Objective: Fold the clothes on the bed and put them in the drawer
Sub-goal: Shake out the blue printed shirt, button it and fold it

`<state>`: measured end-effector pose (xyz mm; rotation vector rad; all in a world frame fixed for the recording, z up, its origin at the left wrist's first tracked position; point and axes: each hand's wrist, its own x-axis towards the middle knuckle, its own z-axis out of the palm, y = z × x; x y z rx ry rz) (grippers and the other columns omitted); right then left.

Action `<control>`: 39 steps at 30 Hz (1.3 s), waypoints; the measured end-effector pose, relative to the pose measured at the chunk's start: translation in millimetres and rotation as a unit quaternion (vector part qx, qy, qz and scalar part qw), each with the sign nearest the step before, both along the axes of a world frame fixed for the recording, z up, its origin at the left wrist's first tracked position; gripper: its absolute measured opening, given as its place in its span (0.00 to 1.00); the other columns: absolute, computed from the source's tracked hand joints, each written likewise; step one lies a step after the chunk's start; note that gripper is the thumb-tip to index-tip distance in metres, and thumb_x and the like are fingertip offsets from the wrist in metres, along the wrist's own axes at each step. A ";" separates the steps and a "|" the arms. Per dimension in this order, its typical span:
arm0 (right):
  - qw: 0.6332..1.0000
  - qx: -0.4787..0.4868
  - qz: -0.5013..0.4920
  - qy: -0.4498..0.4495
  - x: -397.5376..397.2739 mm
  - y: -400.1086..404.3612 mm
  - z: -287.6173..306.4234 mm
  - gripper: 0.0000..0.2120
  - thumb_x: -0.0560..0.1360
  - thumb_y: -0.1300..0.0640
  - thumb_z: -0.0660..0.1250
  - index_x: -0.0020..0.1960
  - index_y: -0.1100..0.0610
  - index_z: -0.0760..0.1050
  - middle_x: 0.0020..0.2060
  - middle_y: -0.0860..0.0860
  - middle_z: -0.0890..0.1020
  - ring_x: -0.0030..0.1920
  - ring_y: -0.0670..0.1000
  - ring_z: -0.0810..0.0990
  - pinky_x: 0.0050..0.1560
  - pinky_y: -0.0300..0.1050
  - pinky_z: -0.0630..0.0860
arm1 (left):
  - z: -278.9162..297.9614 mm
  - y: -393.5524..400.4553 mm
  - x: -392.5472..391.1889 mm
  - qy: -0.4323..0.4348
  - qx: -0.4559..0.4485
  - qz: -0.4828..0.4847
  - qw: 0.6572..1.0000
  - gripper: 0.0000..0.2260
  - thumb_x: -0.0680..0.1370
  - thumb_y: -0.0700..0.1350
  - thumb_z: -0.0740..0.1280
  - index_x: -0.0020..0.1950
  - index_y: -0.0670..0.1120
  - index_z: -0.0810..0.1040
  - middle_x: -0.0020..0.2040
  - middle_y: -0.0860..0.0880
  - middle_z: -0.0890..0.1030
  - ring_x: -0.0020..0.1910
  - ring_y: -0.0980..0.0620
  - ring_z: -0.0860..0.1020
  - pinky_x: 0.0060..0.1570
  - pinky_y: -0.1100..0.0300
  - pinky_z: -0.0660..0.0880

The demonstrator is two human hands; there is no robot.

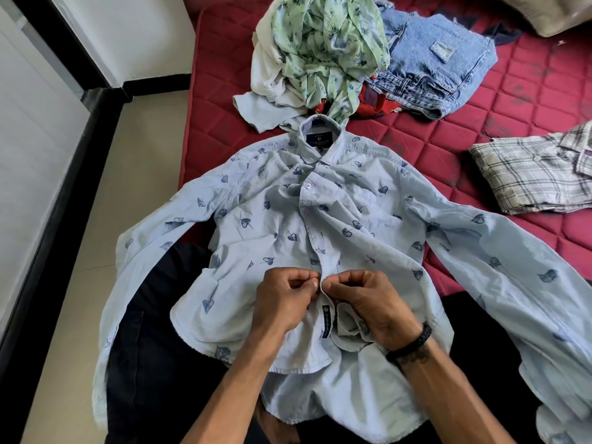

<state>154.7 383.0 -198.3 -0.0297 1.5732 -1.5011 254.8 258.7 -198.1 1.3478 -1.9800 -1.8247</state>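
Note:
A light blue shirt with dark leaf prints (272, 213) lies front up across the corner of the red quilted mattress (512, 100), sleeves spread to both sides, its lower part over my lap. My left hand (285, 299) pinches the left edge of the button placket low on the shirt. My right hand (362, 299), with a black band on the wrist, pinches the right edge right beside it. The two hands almost touch at the placket.
A heap of unfolded clothes lies beyond the collar: a green floral garment (326, 43), a pale top (266, 91), something red (374, 104) and blue jeans (439, 62). A folded plaid shirt (528, 174) sits at the right. Tiled floor (134, 161) and a wall lie to the left.

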 end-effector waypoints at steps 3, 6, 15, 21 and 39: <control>0.999 0.005 0.000 0.041 0.6 -0.9 0.8 0.10 0.73 0.61 0.78 0.47 0.68 0.83 0.42 0.64 0.86 0.41 0.59 0.84 0.46 0.50 0.81 | 4.9 1.4 -0.7 0.010 0.004 -0.010 1.000 0.15 0.66 0.63 0.76 0.43 0.53 0.88 0.36 0.51 0.87 0.40 0.52 0.87 0.51 0.49 0.84; 0.996 0.010 0.005 0.086 1.6 -0.9 2.9 0.11 0.71 0.61 0.80 0.48 0.67 0.83 0.41 0.61 0.87 0.40 0.56 0.86 0.44 0.47 0.82 | 2.0 1.8 -1.4 0.016 -0.011 0.010 1.000 0.15 0.63 0.60 0.80 0.42 0.52 0.87 0.37 0.51 0.87 0.40 0.52 0.87 0.50 0.48 0.84; 0.999 -0.012 -0.003 0.036 2.4 -2.0 8.0 0.10 0.74 0.61 0.78 0.47 0.69 0.83 0.40 0.64 0.86 0.32 0.50 0.80 0.32 0.39 0.77 | -1.7 5.2 -0.8 0.071 -0.063 0.047 0.994 0.08 0.73 0.43 0.79 0.48 0.51 0.82 0.39 0.50 0.87 0.39 0.49 0.86 0.47 0.44 0.84; 0.985 -0.026 -0.021 -0.170 -6.5 -2.9 4.8 0.02 0.75 0.68 0.69 0.46 0.64 0.81 0.38 0.60 0.82 0.35 0.53 0.81 0.38 0.43 0.80 | -0.3 4.7 -1.5 0.082 0.005 0.027 0.996 0.13 0.76 0.36 0.75 0.53 0.50 0.76 0.37 0.48 0.86 0.33 0.53 0.80 0.41 0.54 0.80; 0.814 0.285 0.205 0.462 -19.7 -53.5 -12.6 0.20 0.66 0.48 0.75 0.56 0.49 0.76 0.51 0.51 0.80 0.50 0.57 0.81 0.49 0.50 0.79 | -1.7 -4.8 1.0 -0.173 -0.224 -0.241 0.929 0.11 0.77 0.50 0.68 0.58 0.53 0.84 0.50 0.50 0.87 0.51 0.48 0.84 0.47 0.58 0.79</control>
